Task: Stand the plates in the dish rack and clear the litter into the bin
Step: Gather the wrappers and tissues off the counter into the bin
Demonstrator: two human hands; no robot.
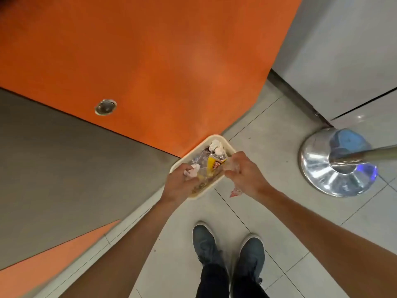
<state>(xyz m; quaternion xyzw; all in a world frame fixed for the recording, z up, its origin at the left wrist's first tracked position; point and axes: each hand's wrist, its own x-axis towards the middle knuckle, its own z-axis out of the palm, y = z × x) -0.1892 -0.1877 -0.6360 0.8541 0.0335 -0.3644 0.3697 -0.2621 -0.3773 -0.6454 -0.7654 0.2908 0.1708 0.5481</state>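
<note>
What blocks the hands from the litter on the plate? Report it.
Nothing visible: the left hand holds the plate and a tissue, the right hand grips a clear wrapper. No bin shows.

We see a chrome post base on pale floor tiles. Left of it spreads an orange panel; behind it stands a grey wall.
</note>
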